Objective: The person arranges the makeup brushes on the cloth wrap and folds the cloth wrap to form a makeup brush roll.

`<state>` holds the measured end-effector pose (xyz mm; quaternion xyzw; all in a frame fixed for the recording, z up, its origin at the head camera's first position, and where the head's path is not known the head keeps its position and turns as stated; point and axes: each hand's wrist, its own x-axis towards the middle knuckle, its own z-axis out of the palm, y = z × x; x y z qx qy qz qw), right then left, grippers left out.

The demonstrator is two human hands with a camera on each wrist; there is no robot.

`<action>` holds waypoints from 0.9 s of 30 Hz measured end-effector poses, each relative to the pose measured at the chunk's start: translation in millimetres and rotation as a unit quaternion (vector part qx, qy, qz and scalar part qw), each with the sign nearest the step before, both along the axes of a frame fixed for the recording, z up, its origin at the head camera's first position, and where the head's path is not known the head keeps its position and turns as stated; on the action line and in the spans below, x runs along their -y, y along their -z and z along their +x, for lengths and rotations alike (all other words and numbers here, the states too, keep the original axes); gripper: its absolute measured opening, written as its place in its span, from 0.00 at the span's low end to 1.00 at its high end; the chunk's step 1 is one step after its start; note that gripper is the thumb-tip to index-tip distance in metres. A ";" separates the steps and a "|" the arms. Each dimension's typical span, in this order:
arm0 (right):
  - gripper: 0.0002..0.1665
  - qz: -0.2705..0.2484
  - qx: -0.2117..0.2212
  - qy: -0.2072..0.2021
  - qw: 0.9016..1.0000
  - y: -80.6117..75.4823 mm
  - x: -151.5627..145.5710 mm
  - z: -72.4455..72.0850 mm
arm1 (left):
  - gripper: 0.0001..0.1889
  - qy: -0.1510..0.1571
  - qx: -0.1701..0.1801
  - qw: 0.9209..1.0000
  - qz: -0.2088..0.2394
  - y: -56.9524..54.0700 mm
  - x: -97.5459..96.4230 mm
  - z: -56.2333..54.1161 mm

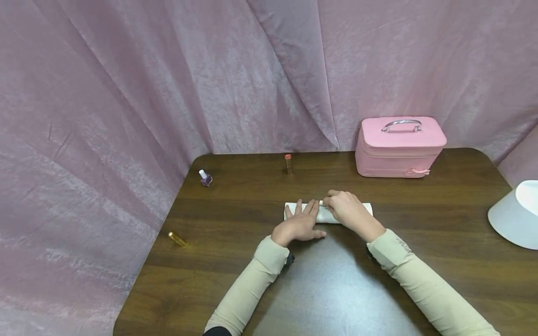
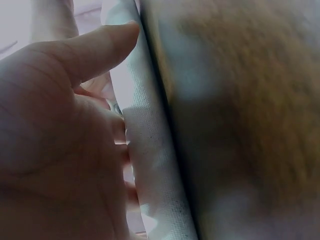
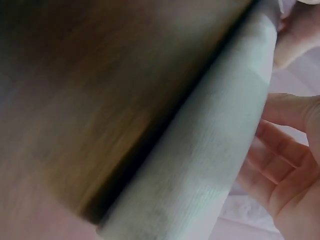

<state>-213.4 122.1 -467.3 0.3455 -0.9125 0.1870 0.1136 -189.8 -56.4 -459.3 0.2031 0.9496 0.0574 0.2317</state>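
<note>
A white cloth roll lies sideways across the middle of the wooden table. My left hand rests on its left half, palm down, with the fingers spread straight. On the roll's far side, near its middle, my right hand bends its fingers and pinches at a small cream strip, whose tip shows beside the fingertips. In the left wrist view the woven fabric runs past the left thumb. The right wrist view shows the smooth near side of the roll; the fingertips are partly hidden behind it.
A pink cosmetic case stands at the back right, and a white lampshade is at the right edge. An upright lipstick, a purple nail polish bottle and a gold tube are spread over the back and left. Pink curtain hangs behind.
</note>
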 end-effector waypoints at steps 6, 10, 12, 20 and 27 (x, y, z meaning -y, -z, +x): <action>0.07 0.044 -0.054 -0.025 0.997 1.0 0.9 1.1 | 0.49 -0.002 -0.006 1.000 -0.003 1.1 -0.3 -2.5; 0.07 0.056 -0.078 -0.040 0.995 2.1 -0.1 1.5 | 0.48 -0.001 -0.001 1.000 -0.004 -0.7 -0.6 -2.9; 0.07 0.065 -0.090 -0.051 0.992 2.8 -0.9 1.3 | 0.48 0.001 0.001 1.000 -0.003 -1.8 -0.3 -2.9; 0.08 0.066 -0.105 -0.091 0.988 7.1 -7.1 1.5 | 0.50 0.006 0.011 1.000 -0.004 -1.9 -0.2 -2.7; 0.07 0.078 -0.131 -0.114 0.982 8.2 -7.7 0.1 | 0.50 0.011 0.008 1.000 -0.010 -1.2 1.8 -3.6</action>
